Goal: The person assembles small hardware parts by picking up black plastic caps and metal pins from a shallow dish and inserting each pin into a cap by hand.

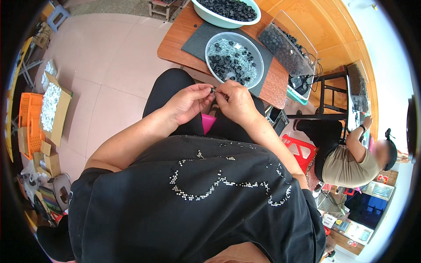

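Pinching one small black part (213, 90) between the fingertips of both hands, the left hand (188, 101) and right hand (234, 101) are meeting over the lap. Just beyond the grip, the round bowl (258, 55) is holding many loose black parts among pale pieces, suggesting much work remains.

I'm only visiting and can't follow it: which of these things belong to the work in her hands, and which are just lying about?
In use:
left hand and right hand pinching a small black part
pale bowl of black rings
dark mat

Lying about:
second bowl
clear bin
cardboard box of white bits
orange crate
red stool
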`<state>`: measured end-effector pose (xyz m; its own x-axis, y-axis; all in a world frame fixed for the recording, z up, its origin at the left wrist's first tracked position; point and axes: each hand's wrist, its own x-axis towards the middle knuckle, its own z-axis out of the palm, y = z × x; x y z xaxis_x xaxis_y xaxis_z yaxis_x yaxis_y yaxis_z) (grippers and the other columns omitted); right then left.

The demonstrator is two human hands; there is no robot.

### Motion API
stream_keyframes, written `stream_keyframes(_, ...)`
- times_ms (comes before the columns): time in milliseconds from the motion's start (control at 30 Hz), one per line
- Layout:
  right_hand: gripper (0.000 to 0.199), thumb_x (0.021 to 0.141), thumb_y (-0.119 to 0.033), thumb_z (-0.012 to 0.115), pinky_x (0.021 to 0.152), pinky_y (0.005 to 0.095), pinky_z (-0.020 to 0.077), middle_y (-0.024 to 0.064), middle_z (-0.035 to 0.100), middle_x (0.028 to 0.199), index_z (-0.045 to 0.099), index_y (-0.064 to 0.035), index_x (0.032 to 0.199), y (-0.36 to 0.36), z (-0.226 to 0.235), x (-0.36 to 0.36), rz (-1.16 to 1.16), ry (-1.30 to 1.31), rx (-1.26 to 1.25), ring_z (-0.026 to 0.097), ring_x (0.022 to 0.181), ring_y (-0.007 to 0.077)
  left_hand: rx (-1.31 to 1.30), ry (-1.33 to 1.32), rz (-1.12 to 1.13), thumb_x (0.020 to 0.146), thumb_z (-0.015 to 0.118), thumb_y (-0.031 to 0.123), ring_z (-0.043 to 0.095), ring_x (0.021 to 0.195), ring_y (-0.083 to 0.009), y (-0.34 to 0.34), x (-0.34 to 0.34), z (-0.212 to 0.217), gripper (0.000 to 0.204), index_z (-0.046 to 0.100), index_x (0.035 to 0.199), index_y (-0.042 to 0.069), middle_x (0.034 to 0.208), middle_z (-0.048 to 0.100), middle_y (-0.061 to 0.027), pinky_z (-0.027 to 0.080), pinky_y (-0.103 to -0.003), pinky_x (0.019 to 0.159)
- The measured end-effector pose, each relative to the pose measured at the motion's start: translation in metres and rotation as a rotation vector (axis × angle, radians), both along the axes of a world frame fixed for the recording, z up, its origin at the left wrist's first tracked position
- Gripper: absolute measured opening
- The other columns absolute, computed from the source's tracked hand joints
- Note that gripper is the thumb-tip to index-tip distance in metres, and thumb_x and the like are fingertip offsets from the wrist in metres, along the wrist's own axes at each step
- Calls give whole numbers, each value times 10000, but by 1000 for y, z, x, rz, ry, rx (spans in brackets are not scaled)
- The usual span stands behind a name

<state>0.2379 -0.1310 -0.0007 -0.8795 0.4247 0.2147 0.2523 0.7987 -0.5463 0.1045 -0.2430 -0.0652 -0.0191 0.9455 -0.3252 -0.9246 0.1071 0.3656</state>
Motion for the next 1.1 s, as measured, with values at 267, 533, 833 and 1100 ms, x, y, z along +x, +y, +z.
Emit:
stream_keyframes(267, 60, 747, -48, 613, 651, 406, 484, 170, 578, 728, 599, 8, 732, -6, -4, 2, 53, -57, 143, 593, 719, 352, -30, 82, -15, 897, 584, 106, 596, 823, -111, -1, 5, -3, 116, 582, 994, 42, 888, 620, -35, 493, -224, 759)
stream_keyframes(533, 72, 692, -52, 612, 630, 410, 499, 179, 570, 722, 594, 14, 716, -7, -10, 3, 108, -116, 155, 594, 687, 337, -33, 140, -45, 899, 579, 121, 584, 906, -145, -1, 4, -4, 111, 563, 989, 58, 958, 605, -44, 470, -275, 845)
stream_keyframes(833, 131, 694, -46, 717, 524, 321, 461, 118, 576, 642, 606, -9, 753, -15, -1, 7, -117, 44, -245, 592, 573, 211, -7, 125, -142, 853, 645, 141, 615, 830, -152, -3, 9, -11, 165, 587, 984, 58, 899, 633, -49, 501, -278, 777)
stream_keyframes(1100, 74, 803, -19, 677, 551, 210, 472, 10, 645, 701, 623, -15, 752, -13, -4, 20, -117, 183, -658, 592, 637, 53, 73, -26, -205, 891, 604, 171, 621, 924, -153, -8, 10, -9, 143, 596, 998, 77, 947, 652, -37, 490, -269, 824)
